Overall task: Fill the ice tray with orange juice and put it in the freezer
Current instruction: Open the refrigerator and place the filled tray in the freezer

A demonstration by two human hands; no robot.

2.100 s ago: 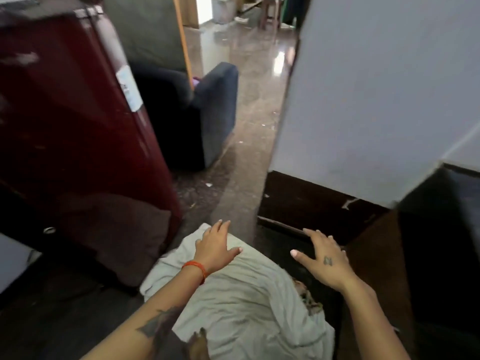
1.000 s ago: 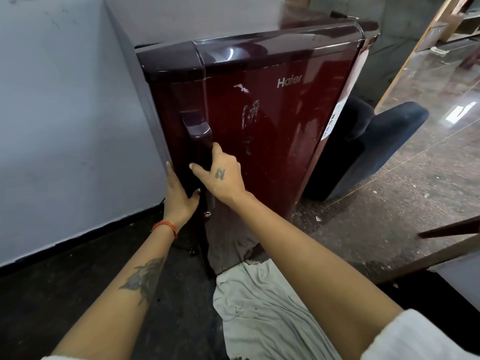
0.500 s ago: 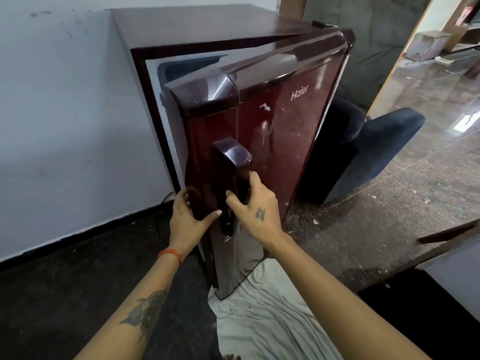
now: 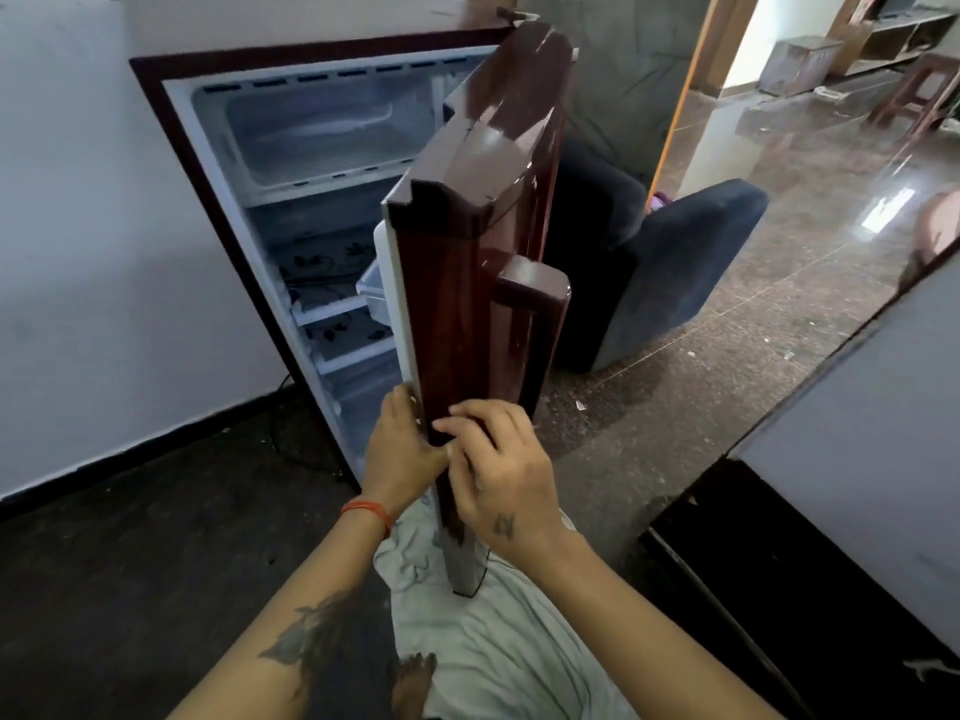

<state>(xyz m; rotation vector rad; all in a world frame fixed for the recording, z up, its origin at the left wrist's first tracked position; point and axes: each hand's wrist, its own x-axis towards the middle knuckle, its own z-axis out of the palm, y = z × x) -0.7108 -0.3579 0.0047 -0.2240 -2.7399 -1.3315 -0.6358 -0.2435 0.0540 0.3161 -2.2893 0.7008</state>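
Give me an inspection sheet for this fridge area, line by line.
Surface: dark floor, pale cloth spread below the door.
Job's things: fridge door swung open; freezer compartment at top looks empty; no ice tray or juice seen.
Clutter: nothing seen.
Grippers: left hand and right hand grip the door's lower edge.
Cables: dark cord by the fridge base.
Surroundings: white wall, dark armchair.

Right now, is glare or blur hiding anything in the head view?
Head view: glare streaks the glossy fridge door and the polished floor at right; the freezer compartment looks hazy but readable; both hands, left hand and right hand, are slightly motion-blurred; wide-angle distortion bends the edges.
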